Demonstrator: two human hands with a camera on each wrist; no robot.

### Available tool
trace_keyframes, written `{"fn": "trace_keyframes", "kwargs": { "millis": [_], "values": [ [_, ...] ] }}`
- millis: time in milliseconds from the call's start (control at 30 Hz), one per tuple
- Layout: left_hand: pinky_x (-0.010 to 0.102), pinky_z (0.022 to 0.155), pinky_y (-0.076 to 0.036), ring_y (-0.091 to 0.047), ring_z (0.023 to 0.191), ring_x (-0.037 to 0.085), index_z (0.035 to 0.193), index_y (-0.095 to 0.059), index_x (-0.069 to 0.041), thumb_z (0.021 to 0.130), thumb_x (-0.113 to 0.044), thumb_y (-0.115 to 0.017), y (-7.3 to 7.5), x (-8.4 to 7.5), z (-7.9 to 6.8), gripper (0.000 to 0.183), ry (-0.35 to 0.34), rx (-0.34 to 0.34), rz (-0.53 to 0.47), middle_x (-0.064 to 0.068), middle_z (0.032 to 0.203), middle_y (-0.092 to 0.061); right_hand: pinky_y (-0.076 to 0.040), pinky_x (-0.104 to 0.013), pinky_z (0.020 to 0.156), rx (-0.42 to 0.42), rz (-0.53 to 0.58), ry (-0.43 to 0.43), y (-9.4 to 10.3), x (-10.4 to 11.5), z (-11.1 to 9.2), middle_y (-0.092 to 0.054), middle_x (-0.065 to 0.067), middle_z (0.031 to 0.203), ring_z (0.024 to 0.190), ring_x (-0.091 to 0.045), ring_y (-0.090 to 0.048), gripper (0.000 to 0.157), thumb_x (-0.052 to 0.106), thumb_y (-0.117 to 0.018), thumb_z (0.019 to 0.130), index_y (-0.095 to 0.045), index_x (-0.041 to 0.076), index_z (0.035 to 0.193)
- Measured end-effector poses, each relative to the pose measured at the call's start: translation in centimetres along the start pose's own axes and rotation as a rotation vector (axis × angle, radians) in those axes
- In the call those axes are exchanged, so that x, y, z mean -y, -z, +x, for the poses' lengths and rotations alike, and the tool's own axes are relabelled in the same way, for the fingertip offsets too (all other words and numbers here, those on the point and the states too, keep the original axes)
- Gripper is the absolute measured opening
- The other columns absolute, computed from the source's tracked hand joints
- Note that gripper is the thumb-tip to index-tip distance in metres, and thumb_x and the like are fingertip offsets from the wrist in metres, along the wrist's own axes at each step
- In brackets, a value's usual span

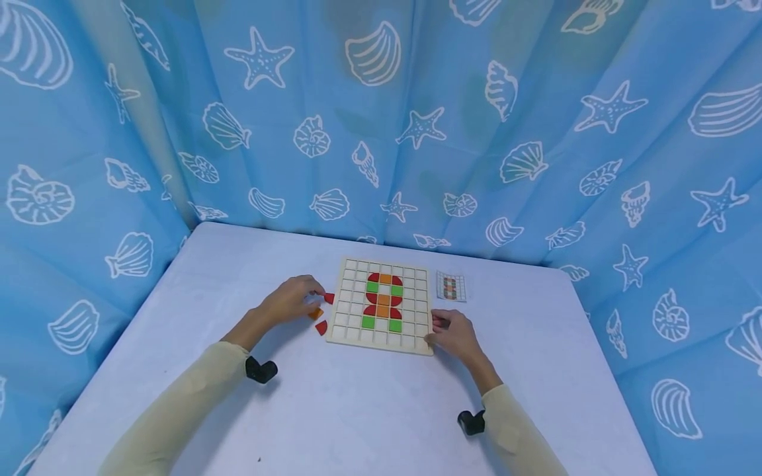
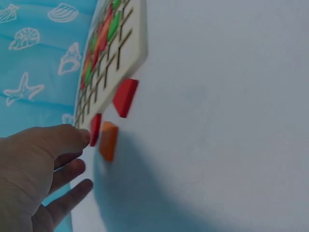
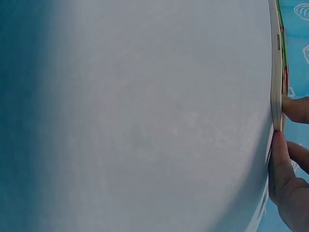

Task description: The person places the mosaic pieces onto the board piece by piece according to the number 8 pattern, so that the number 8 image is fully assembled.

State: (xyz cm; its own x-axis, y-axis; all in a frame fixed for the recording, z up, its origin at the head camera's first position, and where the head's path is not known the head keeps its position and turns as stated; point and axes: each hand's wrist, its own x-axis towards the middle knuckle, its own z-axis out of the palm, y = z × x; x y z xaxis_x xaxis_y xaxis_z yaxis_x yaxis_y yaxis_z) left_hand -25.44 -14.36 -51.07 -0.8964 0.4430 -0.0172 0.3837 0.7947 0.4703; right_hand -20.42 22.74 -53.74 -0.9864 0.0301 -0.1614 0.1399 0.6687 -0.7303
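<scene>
A pale grid board (image 1: 347,334) lies on the table, with red, orange and green tiles set in its middle squares. Beside its left edge my left hand (image 1: 290,299) reaches in, and a fingertip touches a red tile (image 2: 95,129). Its other fingers are spread loosely. Close by lie an orange tile (image 2: 109,141) and another red tile (image 2: 126,97). My right hand (image 1: 455,332) grips the board's right edge near the front corner, with one digit on the top face and another against the side. Something reddish shows by its fingers, too small to tell.
A small card (image 1: 451,287) printed with a coloured grid pattern lies right of the board. The white table (image 1: 357,410) is bordered by a blue curtain (image 1: 381,132) with shell prints. Black devices (image 1: 260,370) are strapped at both wrists.
</scene>
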Motion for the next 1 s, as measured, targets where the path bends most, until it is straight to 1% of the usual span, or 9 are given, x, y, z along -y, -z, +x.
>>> {"fn": "trace_keyframes", "kwargs": {
  "millis": [67,167,300,467,533,667,767,867,1000],
  "values": [
    [0.038,0.094,-0.049,-0.057,0.102,0.020,0.112,-0.071,-0.008,0.085,-0.018,-0.075,-0.4,0.1,0.3,0.029,-0.015,-0.005,0.014,0.003,0.110,-0.065,-0.051,-0.036,0.089,0.002,-0.001,-0.005,0.0,0.0,0.0,-0.058,-0.008,0.112,0.102,-0.023,-0.056,0.059,0.012,-0.079,0.078,-0.058,0.004,0.133],
    [0.037,0.095,-0.049,-0.056,0.101,0.019,0.113,-0.070,-0.008,0.083,-0.019,-0.078,-1.1,0.0,1.0,0.033,-0.003,-0.004,0.014,0.003,0.109,-0.065,-0.051,-0.035,0.088,0.005,0.003,-0.010,0.0,0.0,-0.1,-0.058,-0.007,0.111,0.102,-0.022,-0.056,0.059,0.011,-0.079,0.078,-0.058,0.004,0.132],
    [0.034,0.090,-0.050,-0.054,0.096,0.018,0.114,-0.070,-0.009,0.081,-0.022,-0.080,-1.5,-0.3,2.1,0.036,0.053,0.001,0.007,0.002,0.105,-0.062,-0.051,-0.035,0.088,0.002,0.000,-0.009,0.0,0.1,-0.1,-0.058,-0.007,0.110,0.101,-0.022,-0.056,0.059,0.011,-0.079,0.077,-0.059,0.004,0.132],
    [0.030,0.082,-0.050,-0.051,0.091,0.018,0.110,-0.071,-0.009,0.084,-0.023,-0.078,-1.5,-0.7,3.2,0.030,0.093,0.019,0.023,0.002,0.098,-0.058,-0.050,-0.035,0.088,0.006,-0.006,-0.013,0.1,0.1,0.0,-0.057,-0.007,0.111,0.101,-0.022,-0.055,0.060,0.013,-0.079,0.078,-0.058,0.005,0.133],
    [0.029,0.080,-0.049,-0.050,0.090,0.018,0.110,-0.071,-0.009,0.085,-0.023,-0.077,-1.6,-0.8,3.4,0.029,0.097,0.031,0.038,0.002,0.096,-0.057,-0.050,-0.036,0.088,0.003,-0.004,-0.010,0.2,0.1,0.0,-0.057,-0.007,0.111,0.101,-0.023,-0.055,0.060,0.012,-0.079,0.077,-0.058,0.004,0.133],
    [0.027,0.076,-0.049,-0.050,0.088,0.018,0.108,-0.069,-0.008,0.083,-0.026,-0.078,-1.6,-1.0,3.7,0.032,0.090,0.034,0.082,0.002,0.093,-0.054,-0.050,-0.037,0.088,-0.008,-0.005,-0.007,0.2,0.0,0.1,-0.057,-0.008,0.111,0.101,-0.024,-0.055,0.060,0.011,-0.079,0.076,-0.059,0.004,0.132],
    [0.026,0.074,-0.049,-0.050,0.088,0.018,0.106,-0.069,-0.008,0.082,-0.027,-0.078,-1.6,-1.0,3.6,0.032,0.087,0.035,0.114,0.003,0.091,-0.053,-0.050,-0.037,0.089,-0.004,-0.005,-0.012,0.2,0.0,0.0,-0.057,-0.008,0.111,0.102,-0.024,-0.055,0.060,0.012,-0.079,0.077,-0.059,0.004,0.132],
    [0.027,0.076,-0.050,-0.050,0.088,0.018,0.102,-0.069,-0.008,0.081,-0.026,-0.079,-1.4,-0.7,3.3,0.029,0.093,0.036,0.132,0.002,0.091,-0.054,-0.050,-0.037,0.089,0.000,-0.007,-0.019,0.1,0.1,0.0,-0.057,-0.008,0.112,0.103,-0.024,-0.054,0.060,0.013,-0.079,0.077,-0.058,0.005,0.133],
    [0.029,0.078,-0.050,-0.050,0.089,0.019,0.100,-0.070,-0.011,0.078,-0.025,-0.081,-0.9,-0.1,3.0,0.028,0.120,0.031,0.154,0.002,0.092,-0.055,-0.049,-0.039,0.091,-0.006,-0.015,-0.019,0.0,0.1,-0.1,-0.056,-0.009,0.113,0.104,-0.024,-0.054,0.060,0.013,-0.079,0.078,-0.057,0.005,0.134]
  ]
}}
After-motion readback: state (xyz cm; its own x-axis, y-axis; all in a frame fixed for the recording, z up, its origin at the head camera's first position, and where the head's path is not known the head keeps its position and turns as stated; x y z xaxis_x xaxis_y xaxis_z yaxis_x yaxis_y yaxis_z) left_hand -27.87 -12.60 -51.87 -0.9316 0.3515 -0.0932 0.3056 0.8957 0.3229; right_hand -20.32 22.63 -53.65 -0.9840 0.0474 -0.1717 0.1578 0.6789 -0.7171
